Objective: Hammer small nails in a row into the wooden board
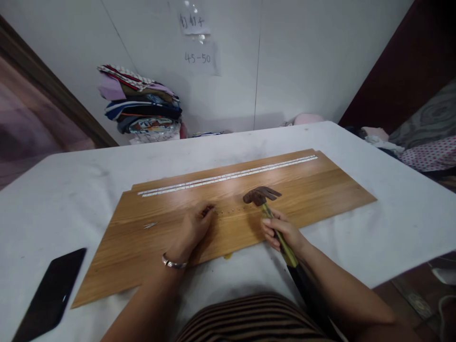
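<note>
My right hand [280, 230] is wrapped round the yellow-and-black handle of a claw hammer [261, 194]. The rusty hammer head hovers over or near the middle of a wood-grain board [302, 190], claw pointing right. My left hand [199, 221], with a bracelet at its wrist, is pinched close to the board; whatever sits between its fingertips is too small and dark to make out. A row of small dark specks, like nail heads or holes [233, 210], runs from those fingertips towards the hammer. Several loose nails [150, 225] lie on the board, left of my left hand.
Two white strips with markings [228, 176] lie along the board's far side. A black phone [52, 294] rests on the white-covered table [356, 152] at the left. Behind it are folded clothes [144, 104] and a wall with paper notes [197, 58].
</note>
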`<action>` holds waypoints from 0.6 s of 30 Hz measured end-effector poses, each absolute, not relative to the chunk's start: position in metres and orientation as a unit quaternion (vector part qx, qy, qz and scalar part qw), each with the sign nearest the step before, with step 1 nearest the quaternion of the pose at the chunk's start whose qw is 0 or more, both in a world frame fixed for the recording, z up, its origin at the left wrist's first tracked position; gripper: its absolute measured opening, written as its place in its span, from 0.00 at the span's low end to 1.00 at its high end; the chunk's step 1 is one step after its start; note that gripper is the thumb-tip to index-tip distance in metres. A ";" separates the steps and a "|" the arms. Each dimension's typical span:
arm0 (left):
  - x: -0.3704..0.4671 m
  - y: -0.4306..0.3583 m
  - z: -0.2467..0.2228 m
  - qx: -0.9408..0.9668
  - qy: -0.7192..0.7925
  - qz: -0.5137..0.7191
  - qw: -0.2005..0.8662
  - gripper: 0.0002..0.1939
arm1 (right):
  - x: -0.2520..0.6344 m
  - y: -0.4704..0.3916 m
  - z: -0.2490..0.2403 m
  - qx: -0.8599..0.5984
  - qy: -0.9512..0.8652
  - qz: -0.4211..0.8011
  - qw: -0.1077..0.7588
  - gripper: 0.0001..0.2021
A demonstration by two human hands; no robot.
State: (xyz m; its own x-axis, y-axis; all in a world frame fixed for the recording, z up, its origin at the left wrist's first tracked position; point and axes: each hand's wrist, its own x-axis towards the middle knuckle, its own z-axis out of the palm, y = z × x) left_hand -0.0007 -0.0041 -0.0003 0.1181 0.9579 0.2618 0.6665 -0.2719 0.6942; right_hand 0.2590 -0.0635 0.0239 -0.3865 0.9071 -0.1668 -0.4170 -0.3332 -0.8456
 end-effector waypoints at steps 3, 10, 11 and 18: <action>-0.001 -0.005 0.001 0.713 0.572 0.346 0.211 0.11 | 0.257 -0.065 0.024 -0.362 -0.393 0.726 0.433 0.13; 0.001 -0.008 0.004 0.720 0.569 0.340 0.205 0.08 | 0.253 -0.063 0.016 -0.369 -0.413 0.720 0.418 0.12; 0.001 -0.009 0.005 0.722 0.567 0.339 0.206 0.08 | 0.253 -0.062 0.016 -0.371 -0.413 0.720 0.417 0.12; -0.003 -0.011 0.003 0.734 0.557 0.323 0.216 0.08 | 0.253 -0.061 0.015 -0.382 -0.403 0.725 0.408 0.15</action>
State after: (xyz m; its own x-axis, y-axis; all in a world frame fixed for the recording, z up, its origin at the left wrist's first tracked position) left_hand -0.0029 -0.0107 0.0034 0.1704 0.9570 0.2346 0.6780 -0.2866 0.6769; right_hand 0.2528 -0.0612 0.0146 -0.3758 0.8990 -0.2249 -0.2842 -0.3428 -0.8954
